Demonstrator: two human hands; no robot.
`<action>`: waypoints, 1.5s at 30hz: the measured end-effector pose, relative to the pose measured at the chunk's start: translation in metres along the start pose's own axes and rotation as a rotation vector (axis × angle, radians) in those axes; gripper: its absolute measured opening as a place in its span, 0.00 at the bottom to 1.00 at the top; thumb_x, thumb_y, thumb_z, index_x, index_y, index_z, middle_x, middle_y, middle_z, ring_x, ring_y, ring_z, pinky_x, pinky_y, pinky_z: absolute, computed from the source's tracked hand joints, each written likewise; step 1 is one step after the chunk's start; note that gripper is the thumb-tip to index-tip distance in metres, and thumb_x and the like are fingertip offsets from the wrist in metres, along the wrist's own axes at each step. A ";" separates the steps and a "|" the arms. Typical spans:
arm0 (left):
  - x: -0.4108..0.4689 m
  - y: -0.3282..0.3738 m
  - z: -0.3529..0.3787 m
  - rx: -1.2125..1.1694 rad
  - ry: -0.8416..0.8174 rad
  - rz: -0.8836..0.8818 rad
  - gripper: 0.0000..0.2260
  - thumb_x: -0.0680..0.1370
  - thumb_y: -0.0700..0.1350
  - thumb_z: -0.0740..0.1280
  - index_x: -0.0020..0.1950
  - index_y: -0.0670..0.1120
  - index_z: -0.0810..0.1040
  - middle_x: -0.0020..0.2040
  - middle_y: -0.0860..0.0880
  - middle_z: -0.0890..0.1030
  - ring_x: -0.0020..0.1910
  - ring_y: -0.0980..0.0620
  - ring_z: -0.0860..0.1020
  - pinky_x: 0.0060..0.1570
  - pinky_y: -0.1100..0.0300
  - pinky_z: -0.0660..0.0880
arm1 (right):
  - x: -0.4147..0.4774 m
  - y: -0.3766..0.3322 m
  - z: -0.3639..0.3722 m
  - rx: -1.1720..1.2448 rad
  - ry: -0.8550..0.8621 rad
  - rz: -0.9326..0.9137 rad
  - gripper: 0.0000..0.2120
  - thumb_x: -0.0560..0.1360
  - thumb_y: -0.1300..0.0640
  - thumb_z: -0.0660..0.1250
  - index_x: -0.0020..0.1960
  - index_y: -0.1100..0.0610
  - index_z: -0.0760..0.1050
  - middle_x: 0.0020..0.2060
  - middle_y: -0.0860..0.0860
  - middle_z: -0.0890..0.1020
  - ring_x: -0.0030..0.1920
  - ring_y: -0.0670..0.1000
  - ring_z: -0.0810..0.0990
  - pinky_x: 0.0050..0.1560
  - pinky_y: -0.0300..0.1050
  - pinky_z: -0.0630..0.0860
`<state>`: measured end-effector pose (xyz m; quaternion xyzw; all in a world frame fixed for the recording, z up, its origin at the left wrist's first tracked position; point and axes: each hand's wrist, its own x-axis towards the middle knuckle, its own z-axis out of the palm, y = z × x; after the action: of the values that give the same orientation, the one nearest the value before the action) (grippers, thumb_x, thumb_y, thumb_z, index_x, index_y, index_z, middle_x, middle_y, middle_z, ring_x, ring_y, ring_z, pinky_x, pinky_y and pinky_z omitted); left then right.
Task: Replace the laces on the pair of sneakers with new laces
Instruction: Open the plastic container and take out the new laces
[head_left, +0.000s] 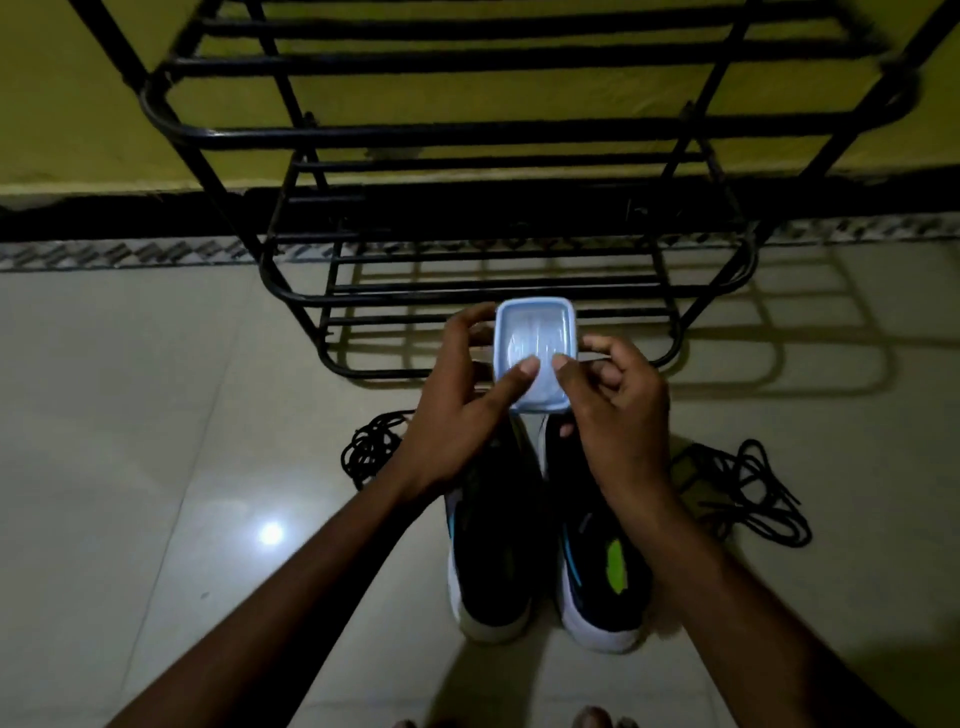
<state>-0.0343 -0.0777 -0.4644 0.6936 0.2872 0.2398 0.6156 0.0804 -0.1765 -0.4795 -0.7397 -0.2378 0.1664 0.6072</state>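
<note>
Two black sneakers with white soles stand side by side on the floor, the left sneaker (493, 561) and the right sneaker (597, 566), which has a green patch inside. Above their toes I hold a small light-blue plastic box (535, 343) with something pale inside. My left hand (467, 410) grips its left side, thumb on the lid. My right hand (613, 410) pinches at the lid's right edge. A heap of black lace (371, 447) lies left of the shoes, and another black lace (763, 499) lies to the right.
A black metal shoe rack (493, 291) stands just beyond the box against a yellow wall. A small dark packet (693, 475) lies under the right lace. The floor is pale glossy tile (156, 467). My toes (592, 719) show at the bottom edge.
</note>
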 end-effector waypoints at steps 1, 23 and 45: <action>0.006 0.004 0.002 0.007 -0.036 0.025 0.27 0.79 0.46 0.73 0.74 0.53 0.66 0.68 0.54 0.75 0.59 0.55 0.81 0.50 0.53 0.83 | 0.007 -0.004 -0.006 -0.013 0.025 -0.014 0.06 0.77 0.54 0.72 0.52 0.48 0.77 0.41 0.50 0.86 0.38 0.49 0.86 0.31 0.48 0.81; 0.206 0.037 0.085 0.601 -0.090 0.266 0.26 0.75 0.51 0.76 0.69 0.40 0.76 0.64 0.42 0.81 0.63 0.46 0.80 0.60 0.56 0.76 | 0.190 -0.015 -0.061 -0.248 0.070 -0.074 0.17 0.82 0.63 0.59 0.70 0.63 0.73 0.53 0.54 0.80 0.46 0.55 0.82 0.47 0.51 0.82; 0.058 0.009 0.027 0.270 0.233 0.520 0.09 0.79 0.38 0.70 0.59 0.39 0.79 0.55 0.46 0.82 0.55 0.53 0.82 0.52 0.57 0.80 | 0.041 0.014 -0.020 -0.152 0.243 -0.354 0.08 0.80 0.59 0.66 0.59 0.56 0.77 0.51 0.53 0.79 0.50 0.48 0.80 0.45 0.44 0.79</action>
<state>0.0270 -0.0575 -0.4597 0.7872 0.1981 0.4266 0.3989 0.1275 -0.1719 -0.4869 -0.7447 -0.3007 -0.0515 0.5935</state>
